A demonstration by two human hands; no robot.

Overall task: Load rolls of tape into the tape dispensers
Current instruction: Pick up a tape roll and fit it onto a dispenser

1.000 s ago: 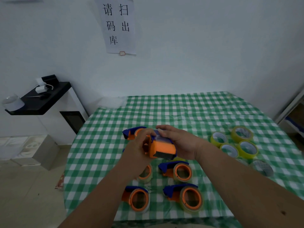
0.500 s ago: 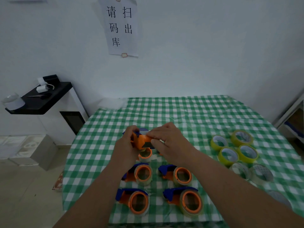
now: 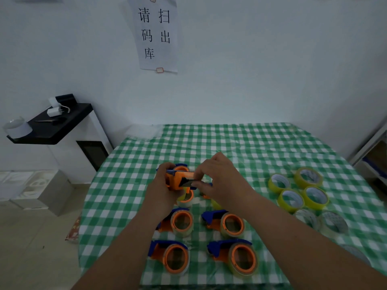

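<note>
Clearly a two-handed hold, over a crowded table

Left hand (image 3: 162, 192) gripped the orange dispenser (image 3: 180, 179) above the checked table (image 3: 240, 143); right hand (image 3: 219, 181) pinched its front edge. A slip could probably have dropped it onto the loaded dispensers (image 3: 227, 223) below, or nicked a fingertip on the cutter.

The scene is dim and flat, with a cool bluish cast and no distinct light source visible. Shadows under the forearms on the worktop (image 3: 261, 147) are soft and faint. Wide-angle distortion bends the worktop's edges and the wall lines outward. Detail near the worktop's front corners is smeared; the wall notice (image 3: 156, 34) beyond it reads sharply.
</note>
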